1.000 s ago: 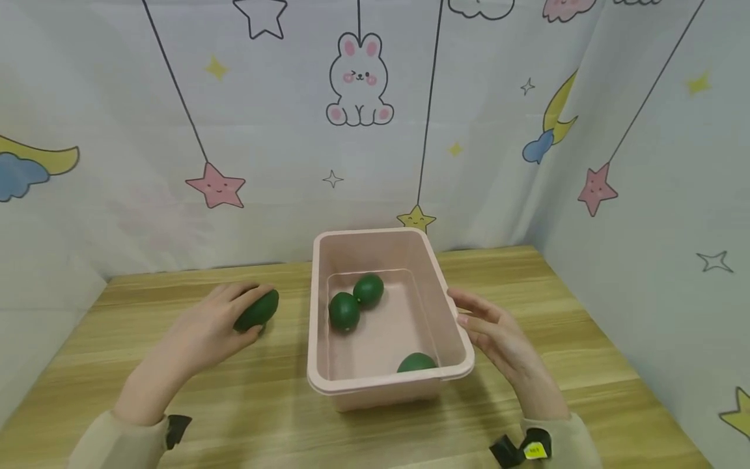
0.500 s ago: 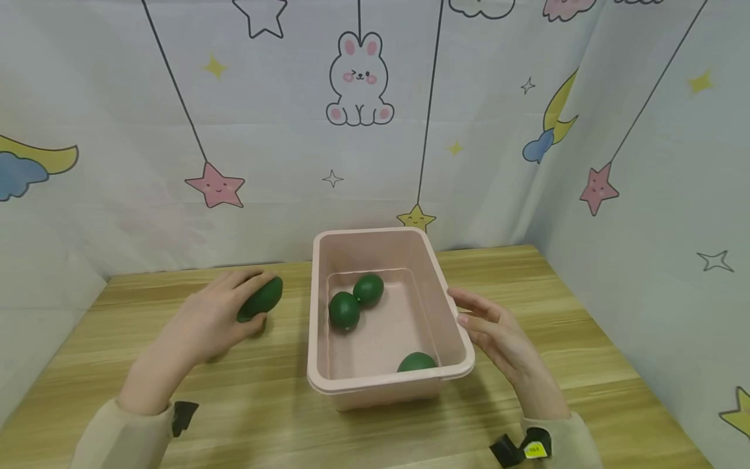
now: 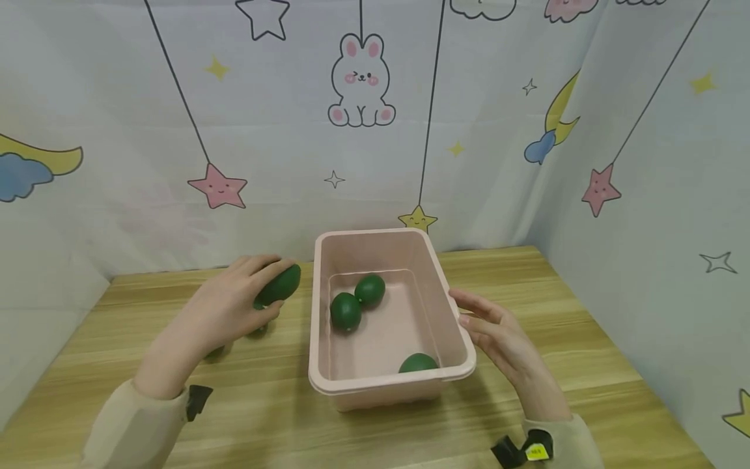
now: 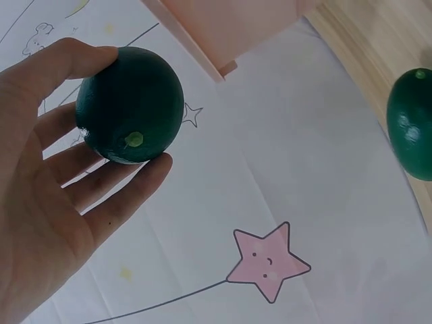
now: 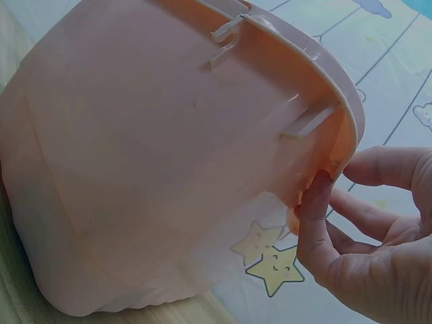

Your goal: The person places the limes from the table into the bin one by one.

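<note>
My left hand (image 3: 225, 303) holds a glossy dark green oval fruit (image 3: 281, 284) between thumb and fingers, left of the pink plastic bin (image 3: 317, 312). In the left wrist view the fruit (image 4: 131, 108) shows a pale stem spot, with the thumb on top and fingers below. At the bin's right side, my right hand (image 3: 504, 339) pinches the rim; in the right wrist view its thumb and a bent finger meet the lip (image 5: 337, 169). Inside the bin, two similar fruits (image 3: 346, 311) touch at the left, and a third (image 3: 418, 363) is partly hidden by the near wall.
Two more green fruits lie on the wooden table (image 3: 263, 404) below the left hand: one fruit (image 3: 258, 330) under the thumb, another (image 3: 215, 354) partly behind the wrist. A white curtain (image 3: 281, 130) with cartoon prints hangs behind the table and along its right side.
My left hand has lifted the fruit and moved it right and up towards the bin, uncovering two fruits on the table. The right hand and bin have stayed in place.
</note>
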### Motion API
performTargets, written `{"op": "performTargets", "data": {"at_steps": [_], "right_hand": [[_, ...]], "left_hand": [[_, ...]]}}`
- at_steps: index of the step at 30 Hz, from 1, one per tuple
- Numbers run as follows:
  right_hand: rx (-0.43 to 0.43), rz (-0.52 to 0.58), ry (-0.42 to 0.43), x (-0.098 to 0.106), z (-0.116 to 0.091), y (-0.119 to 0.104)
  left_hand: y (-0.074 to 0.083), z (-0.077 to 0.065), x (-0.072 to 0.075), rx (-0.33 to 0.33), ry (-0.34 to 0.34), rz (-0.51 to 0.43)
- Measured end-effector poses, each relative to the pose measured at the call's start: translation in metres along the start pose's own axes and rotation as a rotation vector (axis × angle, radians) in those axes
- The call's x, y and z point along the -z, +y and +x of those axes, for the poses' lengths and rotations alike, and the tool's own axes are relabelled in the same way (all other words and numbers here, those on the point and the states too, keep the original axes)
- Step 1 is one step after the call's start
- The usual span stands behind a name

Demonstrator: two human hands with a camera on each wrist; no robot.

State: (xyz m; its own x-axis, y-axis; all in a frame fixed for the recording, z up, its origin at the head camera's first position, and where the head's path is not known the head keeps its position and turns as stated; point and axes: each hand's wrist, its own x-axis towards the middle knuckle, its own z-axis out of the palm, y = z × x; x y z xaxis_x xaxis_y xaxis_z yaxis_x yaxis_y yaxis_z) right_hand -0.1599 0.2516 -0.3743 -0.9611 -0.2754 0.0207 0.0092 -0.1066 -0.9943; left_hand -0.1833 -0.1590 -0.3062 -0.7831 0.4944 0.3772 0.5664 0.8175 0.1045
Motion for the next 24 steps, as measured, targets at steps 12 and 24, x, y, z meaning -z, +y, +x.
{"op": "performTargets", "data": {"at_steps": [12,24], "right_hand": [[-0.011,-0.006,0.016,0.000,0.000,0.000],[0.001,0.007,0.008,0.000,0.000,0.001]], "left_hand": [[0.011,0.017,0.000,-0.072,0.014,-0.020],[0.022,0.032,0.000,-0.102,-0.012,-0.052]]}}
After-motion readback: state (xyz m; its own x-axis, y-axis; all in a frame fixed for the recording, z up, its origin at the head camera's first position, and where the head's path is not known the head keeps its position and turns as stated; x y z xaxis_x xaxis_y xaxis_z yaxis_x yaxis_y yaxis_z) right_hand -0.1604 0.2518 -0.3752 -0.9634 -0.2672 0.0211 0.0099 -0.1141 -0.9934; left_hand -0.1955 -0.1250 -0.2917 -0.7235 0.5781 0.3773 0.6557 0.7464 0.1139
